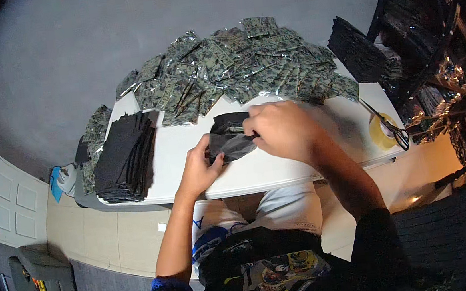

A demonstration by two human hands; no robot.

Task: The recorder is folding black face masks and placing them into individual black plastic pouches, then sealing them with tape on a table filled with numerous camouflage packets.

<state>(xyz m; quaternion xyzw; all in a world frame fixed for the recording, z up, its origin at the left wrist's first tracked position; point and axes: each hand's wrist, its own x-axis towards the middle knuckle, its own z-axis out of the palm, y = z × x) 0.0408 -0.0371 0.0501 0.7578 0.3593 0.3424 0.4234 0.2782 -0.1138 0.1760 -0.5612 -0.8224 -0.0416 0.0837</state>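
A black folded cloth piece in a clear plastic sleeve point(227, 137) is held just above the white table point(281, 166), near its front edge. My left hand point(200, 166) grips its lower left corner. My right hand point(278, 129) pinches its upper right edge. Left of my hands lies a stack of black cloth pieces point(125, 158). Behind my hands spreads a heap of camouflage-patterned pieces in shiny clear bags point(235, 67).
A roll of yellowish tape point(380, 131) with black-handled scissors point(392, 127) sits at the table's right end. More black pieces point(357, 48) are stacked at the back right, by dark shelves point(435, 53). More camouflage bags point(94, 138) hang off the left edge.
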